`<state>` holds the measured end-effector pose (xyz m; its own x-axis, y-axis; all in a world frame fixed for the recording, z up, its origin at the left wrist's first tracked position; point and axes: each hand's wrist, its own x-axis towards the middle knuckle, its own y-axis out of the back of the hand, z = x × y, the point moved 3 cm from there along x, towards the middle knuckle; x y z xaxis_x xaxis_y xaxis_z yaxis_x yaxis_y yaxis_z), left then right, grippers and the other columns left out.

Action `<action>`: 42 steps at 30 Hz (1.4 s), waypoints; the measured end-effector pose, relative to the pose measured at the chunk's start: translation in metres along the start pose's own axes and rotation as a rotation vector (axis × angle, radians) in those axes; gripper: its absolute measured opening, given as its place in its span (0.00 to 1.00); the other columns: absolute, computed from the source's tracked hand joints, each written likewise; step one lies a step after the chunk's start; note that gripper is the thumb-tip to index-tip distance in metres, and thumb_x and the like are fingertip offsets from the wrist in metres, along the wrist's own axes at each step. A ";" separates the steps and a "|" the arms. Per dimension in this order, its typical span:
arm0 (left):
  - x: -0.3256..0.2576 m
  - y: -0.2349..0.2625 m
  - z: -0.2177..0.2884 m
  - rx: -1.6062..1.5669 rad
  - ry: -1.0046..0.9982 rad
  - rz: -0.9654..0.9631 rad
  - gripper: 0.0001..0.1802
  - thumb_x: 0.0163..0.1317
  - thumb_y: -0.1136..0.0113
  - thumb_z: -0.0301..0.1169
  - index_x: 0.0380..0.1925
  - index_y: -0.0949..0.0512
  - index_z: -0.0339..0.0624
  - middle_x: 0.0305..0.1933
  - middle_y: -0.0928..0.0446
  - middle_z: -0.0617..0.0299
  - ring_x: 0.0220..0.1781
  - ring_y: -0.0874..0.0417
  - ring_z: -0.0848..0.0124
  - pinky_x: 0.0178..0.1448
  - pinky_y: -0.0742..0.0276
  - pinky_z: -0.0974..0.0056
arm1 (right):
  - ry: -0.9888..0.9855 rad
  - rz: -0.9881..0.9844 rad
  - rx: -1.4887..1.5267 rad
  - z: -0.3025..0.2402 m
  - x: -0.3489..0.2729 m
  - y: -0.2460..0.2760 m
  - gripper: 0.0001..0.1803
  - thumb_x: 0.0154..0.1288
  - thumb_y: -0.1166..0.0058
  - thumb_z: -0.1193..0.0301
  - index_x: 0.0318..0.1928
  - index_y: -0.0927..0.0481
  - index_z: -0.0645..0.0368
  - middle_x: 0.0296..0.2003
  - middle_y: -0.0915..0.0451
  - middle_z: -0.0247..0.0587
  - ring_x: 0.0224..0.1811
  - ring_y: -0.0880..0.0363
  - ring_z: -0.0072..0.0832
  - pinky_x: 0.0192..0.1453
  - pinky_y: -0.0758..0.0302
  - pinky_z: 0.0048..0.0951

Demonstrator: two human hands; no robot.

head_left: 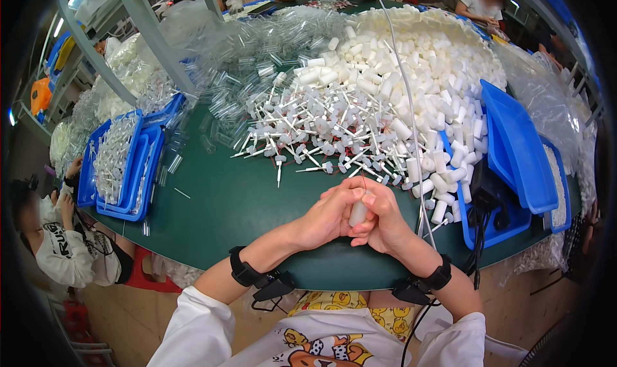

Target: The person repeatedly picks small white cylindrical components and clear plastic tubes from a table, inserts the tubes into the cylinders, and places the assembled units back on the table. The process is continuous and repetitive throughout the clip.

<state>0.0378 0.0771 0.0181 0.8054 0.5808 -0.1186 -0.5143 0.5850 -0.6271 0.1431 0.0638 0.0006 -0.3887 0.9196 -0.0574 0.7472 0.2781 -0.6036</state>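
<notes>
My left hand [326,217] and my right hand [387,220] meet close to the table's front edge, fingers closed around one small whitish cylinder [358,214]. A thin reddish wire stands up from between the fingertips at its upper end. The fingers hide part of the cylinder. Just beyond the hands lies a heap of thin white sticks with grey caps and red wires [321,126]. A big pile of white cylinders [418,58] spreads behind and to the right. Farther left is a mass of clear plastic tubes [244,97].
Stacked blue trays [151,168] with white parts sit at the left edge; more blue trays [514,148] lean at the right. A white cable [406,84] hangs down across the green table [212,219]. Other people sit around, one person [61,238] at left.
</notes>
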 end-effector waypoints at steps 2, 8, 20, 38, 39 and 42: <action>0.000 0.004 -0.003 0.021 0.013 -0.014 0.15 0.70 0.68 0.42 0.46 0.39 0.43 0.28 0.34 0.61 0.28 0.33 0.73 0.34 0.30 0.65 | 0.002 0.008 0.004 0.000 0.000 0.000 0.22 0.61 0.52 0.60 0.49 0.33 0.65 0.46 0.24 0.53 0.21 0.27 0.18 0.15 0.26 0.19; 0.005 0.001 -0.002 -0.053 0.002 -0.189 0.17 0.71 0.69 0.43 0.47 0.39 0.42 0.31 0.32 0.59 0.31 0.31 0.70 0.41 0.29 0.61 | -0.034 0.021 0.011 -0.002 -0.004 0.004 0.25 0.60 0.58 0.56 0.46 0.30 0.66 0.44 0.23 0.59 0.17 0.29 0.18 0.14 0.29 0.17; 0.003 -0.005 -0.001 0.203 -0.066 -0.202 0.26 0.66 0.58 0.54 0.43 0.37 0.40 0.28 0.36 0.64 0.29 0.33 0.75 0.44 0.27 0.60 | -0.028 -0.143 0.100 -0.007 -0.006 -0.003 0.34 0.69 0.69 0.46 0.51 0.31 0.68 0.51 0.29 0.60 0.49 0.24 0.33 0.39 0.22 0.21; -0.001 -0.003 -0.004 0.228 -0.104 -0.039 0.17 0.67 0.50 0.35 0.19 0.32 0.42 0.13 0.46 0.70 0.14 0.42 0.78 0.22 0.33 0.69 | -0.221 -0.193 0.051 0.010 0.003 -0.005 0.25 0.61 0.48 0.59 0.54 0.31 0.59 0.48 0.27 0.43 0.41 0.25 0.21 0.20 0.25 0.16; -0.001 -0.005 -0.003 0.235 -0.118 -0.024 0.18 0.67 0.50 0.36 0.18 0.31 0.42 0.11 0.46 0.70 0.13 0.43 0.78 0.20 0.35 0.69 | -0.243 -0.169 0.042 0.011 0.004 -0.003 0.23 0.62 0.48 0.61 0.54 0.31 0.59 0.46 0.27 0.41 0.44 0.25 0.22 0.19 0.24 0.17; -0.003 0.001 -0.006 0.230 -0.070 -0.007 0.15 0.64 0.47 0.37 0.22 0.30 0.40 0.17 0.40 0.68 0.18 0.37 0.77 0.23 0.31 0.68 | -0.207 -0.188 0.075 0.010 0.003 -0.005 0.22 0.63 0.47 0.61 0.54 0.30 0.58 0.43 0.27 0.38 0.41 0.24 0.21 0.20 0.22 0.19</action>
<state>0.0369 0.0724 0.0131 0.7908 0.6095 -0.0565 -0.5690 0.6978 -0.4351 0.1330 0.0629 -0.0047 -0.6242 0.7754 -0.0953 0.6127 0.4102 -0.6756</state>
